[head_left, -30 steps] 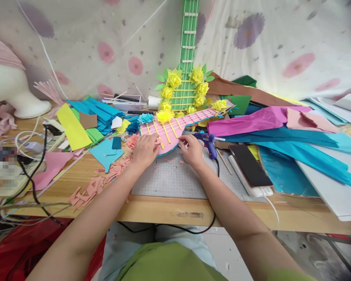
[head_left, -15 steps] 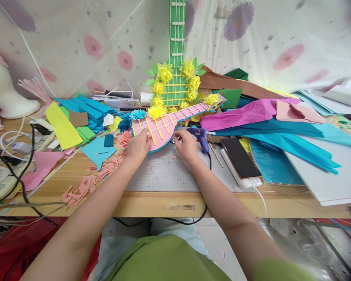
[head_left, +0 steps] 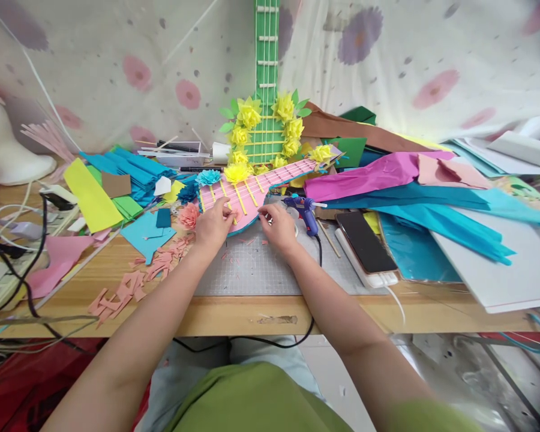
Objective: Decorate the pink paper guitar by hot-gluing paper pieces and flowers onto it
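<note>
A pink paper guitar (head_left: 270, 183) with yellow strips and a blue edge lies across the desk, above a grey cutting mat (head_left: 256, 267). My left hand (head_left: 213, 227) rests on the guitar's lower body, fingers curled against it. My right hand (head_left: 276, 227) sits at the body's lower right edge, its fingertips pinched on something small I cannot make out. Paper flowers sit on the guitar: a yellow one (head_left: 236, 173), a blue one (head_left: 208, 176) and a salmon one (head_left: 189, 215) just left of my left hand.
A green paper guitar (head_left: 266, 90) with yellow flowers leans on the flowered cloth behind. A blue glue gun (head_left: 306, 215) and a phone (head_left: 364, 241) lie right of my right hand. Coloured paper sheets cover both sides, pink scraps (head_left: 130, 285) lie front left, cables at far left.
My right hand has slid left toward the pink guitar's lower edge, closer to my left hand. The view has shifted a little, so everything sits slightly further left in the picture.
</note>
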`<state>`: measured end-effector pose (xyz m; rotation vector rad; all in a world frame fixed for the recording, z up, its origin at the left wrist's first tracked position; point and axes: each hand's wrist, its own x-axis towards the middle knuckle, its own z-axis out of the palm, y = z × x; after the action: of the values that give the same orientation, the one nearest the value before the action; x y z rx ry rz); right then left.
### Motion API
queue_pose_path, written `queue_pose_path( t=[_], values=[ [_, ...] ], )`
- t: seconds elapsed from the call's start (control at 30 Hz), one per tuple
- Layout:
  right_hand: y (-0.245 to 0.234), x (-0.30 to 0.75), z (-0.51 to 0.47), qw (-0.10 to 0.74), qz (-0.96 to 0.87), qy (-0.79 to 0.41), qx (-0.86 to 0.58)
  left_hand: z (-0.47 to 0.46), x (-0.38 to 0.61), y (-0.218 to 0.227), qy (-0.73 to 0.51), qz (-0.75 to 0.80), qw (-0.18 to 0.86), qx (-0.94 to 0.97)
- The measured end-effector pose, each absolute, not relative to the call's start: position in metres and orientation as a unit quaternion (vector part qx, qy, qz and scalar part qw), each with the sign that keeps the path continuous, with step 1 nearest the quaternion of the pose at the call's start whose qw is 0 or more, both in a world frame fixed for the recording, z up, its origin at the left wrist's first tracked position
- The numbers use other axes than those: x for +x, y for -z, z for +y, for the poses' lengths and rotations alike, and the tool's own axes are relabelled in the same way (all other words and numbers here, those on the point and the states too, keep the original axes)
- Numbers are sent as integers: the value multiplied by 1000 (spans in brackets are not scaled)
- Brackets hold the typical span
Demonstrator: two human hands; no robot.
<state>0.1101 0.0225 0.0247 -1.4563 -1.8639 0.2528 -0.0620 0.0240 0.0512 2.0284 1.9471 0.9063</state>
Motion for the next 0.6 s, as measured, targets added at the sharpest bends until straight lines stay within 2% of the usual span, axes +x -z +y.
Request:
queue_pose_path(
  t=[0.23, 0.33, 0.47, 0.6],
  values=[
    [-45, 129, 21, 388, -729, -112, -552, 24, -70, -58, -335, 660, 153, 655],
    [-64, 154, 16, 440, -703, -69, -554, 24, -75, -60, -369, 660, 178, 629],
    [-80, 199, 12, 548, -615, 45, -565, 22, -78, -56, -452, 642, 211, 581],
    [-63, 232, 23, 546, -611, 20, -574, 16, -73, -46, -528, 617, 268, 518]
  ],
)
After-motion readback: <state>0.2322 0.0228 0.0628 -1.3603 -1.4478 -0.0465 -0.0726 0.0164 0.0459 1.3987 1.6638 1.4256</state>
